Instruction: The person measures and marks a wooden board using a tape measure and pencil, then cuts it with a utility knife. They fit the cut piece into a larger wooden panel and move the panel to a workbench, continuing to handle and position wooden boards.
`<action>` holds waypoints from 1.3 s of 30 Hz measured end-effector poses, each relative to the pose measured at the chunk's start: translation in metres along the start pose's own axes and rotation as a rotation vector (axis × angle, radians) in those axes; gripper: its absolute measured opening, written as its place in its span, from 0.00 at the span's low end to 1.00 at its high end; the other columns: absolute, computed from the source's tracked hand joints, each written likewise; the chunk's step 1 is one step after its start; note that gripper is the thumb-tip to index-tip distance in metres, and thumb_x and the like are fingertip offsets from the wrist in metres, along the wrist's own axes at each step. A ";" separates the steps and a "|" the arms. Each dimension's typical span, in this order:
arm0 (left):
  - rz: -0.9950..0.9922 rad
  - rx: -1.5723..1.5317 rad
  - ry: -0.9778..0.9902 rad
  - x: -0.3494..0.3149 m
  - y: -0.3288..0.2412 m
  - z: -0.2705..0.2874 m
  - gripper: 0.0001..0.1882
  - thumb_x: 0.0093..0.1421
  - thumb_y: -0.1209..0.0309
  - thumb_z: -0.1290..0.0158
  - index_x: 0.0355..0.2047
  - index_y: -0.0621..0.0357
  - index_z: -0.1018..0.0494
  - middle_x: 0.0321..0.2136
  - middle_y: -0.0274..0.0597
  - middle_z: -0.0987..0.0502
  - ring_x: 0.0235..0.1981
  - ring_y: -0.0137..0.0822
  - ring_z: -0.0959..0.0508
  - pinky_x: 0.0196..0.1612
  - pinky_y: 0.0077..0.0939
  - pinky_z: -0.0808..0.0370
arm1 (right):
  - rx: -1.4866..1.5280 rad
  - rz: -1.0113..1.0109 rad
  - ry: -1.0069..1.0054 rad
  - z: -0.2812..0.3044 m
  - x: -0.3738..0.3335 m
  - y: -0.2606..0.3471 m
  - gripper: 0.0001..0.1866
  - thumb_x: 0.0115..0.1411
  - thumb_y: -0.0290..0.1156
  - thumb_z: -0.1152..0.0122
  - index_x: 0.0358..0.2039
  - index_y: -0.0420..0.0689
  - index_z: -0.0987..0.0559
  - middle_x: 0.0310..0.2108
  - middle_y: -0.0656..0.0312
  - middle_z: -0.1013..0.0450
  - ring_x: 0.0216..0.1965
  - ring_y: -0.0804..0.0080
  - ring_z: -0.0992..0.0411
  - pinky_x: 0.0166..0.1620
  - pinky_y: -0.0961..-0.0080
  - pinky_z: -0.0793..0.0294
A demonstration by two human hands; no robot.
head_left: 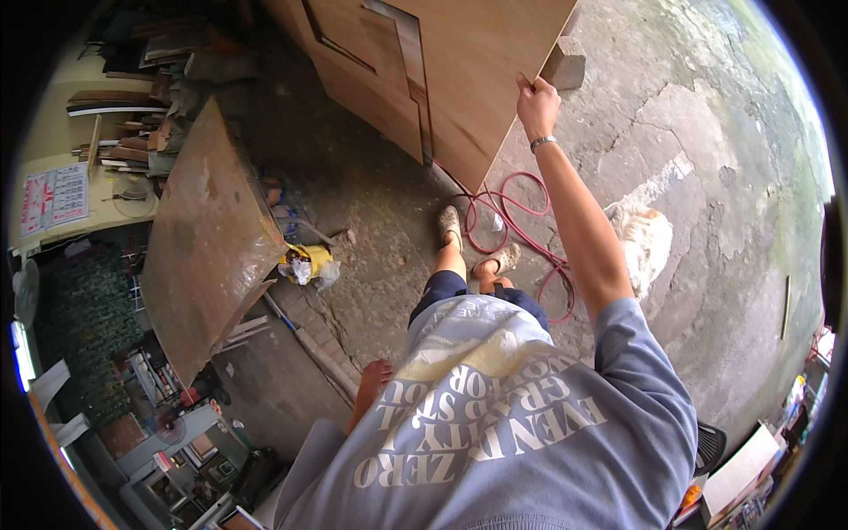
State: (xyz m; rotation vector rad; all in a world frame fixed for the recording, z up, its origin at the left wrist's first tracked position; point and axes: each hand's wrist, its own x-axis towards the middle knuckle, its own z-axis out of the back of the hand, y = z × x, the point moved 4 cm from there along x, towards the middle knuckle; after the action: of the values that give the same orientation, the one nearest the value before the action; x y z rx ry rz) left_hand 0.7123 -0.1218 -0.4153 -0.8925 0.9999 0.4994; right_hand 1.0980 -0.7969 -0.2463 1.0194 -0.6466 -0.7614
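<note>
My right hand (538,106) is closed on the edge of a large plywood sheet (490,79), its arm stretched far forward. The sheet stands tilted, with one corner low near my feet. Dark angular strips or slots (408,40) show on its face; I cannot tell which. My left hand (378,372) hangs low beside my body, partly hidden by my shirt, with its visible fingers apart and nothing seen in them. A red hose (512,216) lies in loops on the floor by my clogs, under the sheet's low corner.
A worn brown tabletop (208,256) stands to the left, with a yellow bag (307,262) by its corner. Stacked wood offcuts (132,146) fill the far left. A concrete block (565,66) sits behind the plywood. A white furry animal (640,243) lies right of my arm.
</note>
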 end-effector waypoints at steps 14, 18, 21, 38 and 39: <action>-0.051 0.055 0.019 0.032 -0.060 0.030 0.21 0.65 0.55 0.56 0.47 0.58 0.29 0.40 0.42 0.22 0.37 0.36 0.22 0.36 0.30 0.27 | -0.017 -0.044 0.142 -0.004 0.014 -0.045 0.17 0.58 0.43 0.40 0.35 0.40 0.20 0.23 0.44 0.27 0.25 0.53 0.26 0.30 0.64 0.30; -0.024 0.206 0.040 0.058 -0.117 0.054 0.21 0.65 0.53 0.55 0.46 0.58 0.28 0.39 0.41 0.22 0.37 0.36 0.21 0.35 0.31 0.27 | 0.039 0.055 0.119 0.011 0.037 -0.087 0.15 0.60 0.41 0.42 0.38 0.41 0.20 0.26 0.49 0.23 0.26 0.61 0.23 0.32 0.69 0.27; 0.083 -0.003 0.002 0.082 -0.132 0.064 0.20 0.65 0.54 0.55 0.45 0.57 0.28 0.39 0.41 0.21 0.35 0.36 0.21 0.34 0.30 0.27 | 0.057 -0.075 0.266 0.016 0.025 -0.113 0.16 0.62 0.39 0.44 0.40 0.38 0.21 0.29 0.53 0.21 0.27 0.67 0.22 0.33 0.74 0.24; -0.434 0.063 0.114 0.239 -0.390 0.226 0.15 0.65 0.60 0.49 0.43 0.60 0.27 0.35 0.41 0.21 0.32 0.30 0.22 0.38 0.24 0.26 | -0.488 -0.321 0.463 -0.039 -0.213 -0.125 0.16 0.60 0.39 0.41 0.39 0.38 0.21 0.30 0.52 0.21 0.32 0.64 0.21 0.35 0.69 0.24; -0.466 0.039 0.086 0.243 -0.394 0.250 0.15 0.65 0.61 0.49 0.43 0.60 0.27 0.36 0.41 0.21 0.32 0.30 0.22 0.38 0.24 0.26 | -0.486 -0.252 0.440 -0.065 -0.209 -0.108 0.16 0.60 0.39 0.41 0.39 0.38 0.21 0.31 0.51 0.21 0.33 0.60 0.22 0.36 0.67 0.24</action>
State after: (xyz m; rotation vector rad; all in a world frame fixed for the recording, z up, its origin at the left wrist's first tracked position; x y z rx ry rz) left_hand 1.2372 -0.1430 -0.4070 -1.0795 0.8387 0.0474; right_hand 1.0005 -0.6305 -0.3953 0.7835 0.0537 -0.8262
